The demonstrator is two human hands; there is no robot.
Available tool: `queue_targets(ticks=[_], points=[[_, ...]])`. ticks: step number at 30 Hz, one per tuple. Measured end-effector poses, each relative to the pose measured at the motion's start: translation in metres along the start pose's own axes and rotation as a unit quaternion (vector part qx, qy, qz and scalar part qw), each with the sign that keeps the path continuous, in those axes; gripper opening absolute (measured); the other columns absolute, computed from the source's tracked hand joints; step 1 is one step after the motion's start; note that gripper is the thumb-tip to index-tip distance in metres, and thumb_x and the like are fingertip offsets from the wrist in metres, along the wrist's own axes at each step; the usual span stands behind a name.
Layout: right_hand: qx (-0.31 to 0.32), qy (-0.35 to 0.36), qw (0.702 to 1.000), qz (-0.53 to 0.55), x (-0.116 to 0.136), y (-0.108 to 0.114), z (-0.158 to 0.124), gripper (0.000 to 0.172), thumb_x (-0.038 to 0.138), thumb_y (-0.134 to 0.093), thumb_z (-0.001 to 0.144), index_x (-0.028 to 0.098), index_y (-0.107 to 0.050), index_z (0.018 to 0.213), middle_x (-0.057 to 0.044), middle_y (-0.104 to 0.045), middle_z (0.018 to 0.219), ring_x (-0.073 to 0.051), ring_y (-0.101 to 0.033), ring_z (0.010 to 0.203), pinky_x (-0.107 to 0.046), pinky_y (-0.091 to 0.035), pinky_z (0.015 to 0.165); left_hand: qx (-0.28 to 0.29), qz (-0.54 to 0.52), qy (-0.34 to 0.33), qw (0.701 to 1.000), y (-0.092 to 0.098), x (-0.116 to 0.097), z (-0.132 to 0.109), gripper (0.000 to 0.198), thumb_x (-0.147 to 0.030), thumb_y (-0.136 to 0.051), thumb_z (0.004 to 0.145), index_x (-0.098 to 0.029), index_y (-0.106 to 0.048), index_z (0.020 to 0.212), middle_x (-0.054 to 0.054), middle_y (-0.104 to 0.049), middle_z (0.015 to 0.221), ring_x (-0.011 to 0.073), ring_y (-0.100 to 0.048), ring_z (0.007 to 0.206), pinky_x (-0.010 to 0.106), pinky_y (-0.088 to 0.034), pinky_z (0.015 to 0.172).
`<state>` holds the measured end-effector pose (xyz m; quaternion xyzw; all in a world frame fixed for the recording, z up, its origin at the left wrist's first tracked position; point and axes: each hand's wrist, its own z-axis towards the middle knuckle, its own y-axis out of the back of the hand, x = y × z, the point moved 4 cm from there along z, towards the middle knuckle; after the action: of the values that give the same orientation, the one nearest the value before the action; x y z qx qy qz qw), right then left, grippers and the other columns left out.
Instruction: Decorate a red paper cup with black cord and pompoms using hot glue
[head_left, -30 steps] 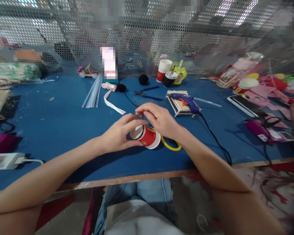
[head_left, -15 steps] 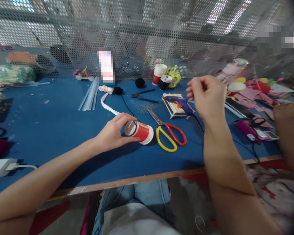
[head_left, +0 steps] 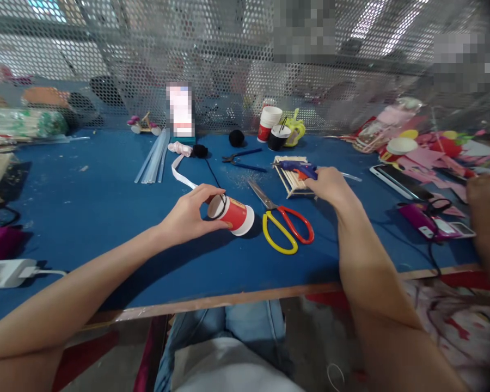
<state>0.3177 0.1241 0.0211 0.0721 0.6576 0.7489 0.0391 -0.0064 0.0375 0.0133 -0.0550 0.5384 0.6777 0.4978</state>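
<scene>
My left hand (head_left: pixel 194 215) pinches a red and white paper cup (head_left: pixel 239 216) lying on its side, its mouth towards the left. Black yarn (head_left: pixel 222 209) wraps round the cup near my fingertips. My right hand (head_left: pixel 330 185) has closed round the handle of a blue glue gun (head_left: pixel 297 166), which rests on a small rack of wooden sticks (head_left: pixel 292 188). Between my hands lie scissors (head_left: pixel 278 214) with one yellow and one red handle. A white ribbon (head_left: pixel 182 175) runs from behind the cup to a pink bundle (head_left: pixel 179 148).
Pliers (head_left: pixel 245 161), a black yarn ball (head_left: pixel 236 138) and clear glue sticks (head_left: pixel 153 160) lie farther back. Upright cups (head_left: pixel 269 122) stand by the mesh screen (head_left: pixel 228 65). A phone (head_left: pixel 400 182), a purple box (head_left: pixel 422 220) and another person's arm (head_left: pixel 488 223) are at right.
My right hand has come down from above the table and taken hold of the glue gun's handle. My left hand keeps the cup in nearly the same place.
</scene>
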Motion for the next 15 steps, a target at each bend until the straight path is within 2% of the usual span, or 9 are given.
queue_targets(ticks=[4,7,9,11,13,15], points=[[-0.079,-0.044,0.99,0.112,-0.007,0.003,-0.004,0.035,0.028,-0.062,0.071,0.008,-0.063,0.099,-0.018,-0.066,0.092,-0.032,-0.063,0.089,-0.041,-0.047,0.075,0.012,-0.011,0.005,1.0,0.001,0.001,0.001,0.06,-0.045,-0.072,0.067,-0.015,-0.053,0.115,0.01,-0.059,0.112,0.019,-0.06,0.095,0.035,-0.053,0.084],[-0.13,-0.048,0.956,0.259,-0.004,0.013,-0.015,0.041,0.025,-0.065,0.065,0.011,-0.06,0.103,-0.012,-0.066,0.091,-0.026,-0.063,0.083,-0.035,-0.048,0.071,0.021,-0.023,0.012,0.999,0.001,0.004,0.002,0.059,-0.045,-0.072,0.067,-0.016,-0.053,0.115,0.01,-0.059,0.111,0.0186,-0.061,0.094,0.035,-0.053,0.085],[-0.095,0.001,0.92,0.38,0.007,0.019,-0.024,0.028,0.024,-0.064,0.067,0.016,-0.061,0.094,-0.005,-0.064,0.081,-0.019,-0.06,0.072,-0.03,-0.047,0.064,0.024,-0.032,0.014,0.999,0.001,0.006,0.002,0.059,-0.044,-0.072,0.067,-0.016,-0.053,0.115,0.01,-0.059,0.111,0.0189,-0.061,0.094,0.035,-0.053,0.085],[-0.006,0.049,0.861,0.507,0.023,0.023,-0.035,0.016,0.028,-0.065,0.069,0.018,-0.06,0.08,0.0,-0.06,0.069,-0.013,-0.055,0.06,-0.026,-0.046,0.057,0.025,-0.042,0.015,0.999,0.001,0.008,0.002,0.059,-0.043,-0.072,0.067,-0.016,-0.053,0.115,0.01,-0.059,0.111,0.0193,-0.061,0.095,0.035,-0.053,0.085],[0.053,0.065,0.803,0.59,0.037,0.026,-0.047,0.018,0.033,-0.067,0.07,0.018,-0.057,0.074,0.002,-0.055,0.061,-0.01,-0.051,0.053,-0.023,-0.044,0.053,0.025,-0.056,0.016,0.998,0.0,0.01,0.002,0.058,-0.042,-0.073,0.067,-0.016,-0.053,0.115,0.01,-0.059,0.111,0.0196,-0.061,0.096,0.035,-0.053,0.085],[0.071,0.074,0.775,0.624,0.049,0.029,-0.058,0.02,0.035,-0.069,0.071,0.018,-0.058,0.075,0.003,-0.054,0.058,-0.008,-0.049,0.051,-0.022,-0.044,0.05,0.026,-0.071,0.022,0.997,0.0,0.012,0.002,0.058,-0.041,-0.073,0.067,-0.016,-0.053,0.115,0.01,-0.059,0.111,0.0198,-0.061,0.096,0.036,-0.053,0.087]])
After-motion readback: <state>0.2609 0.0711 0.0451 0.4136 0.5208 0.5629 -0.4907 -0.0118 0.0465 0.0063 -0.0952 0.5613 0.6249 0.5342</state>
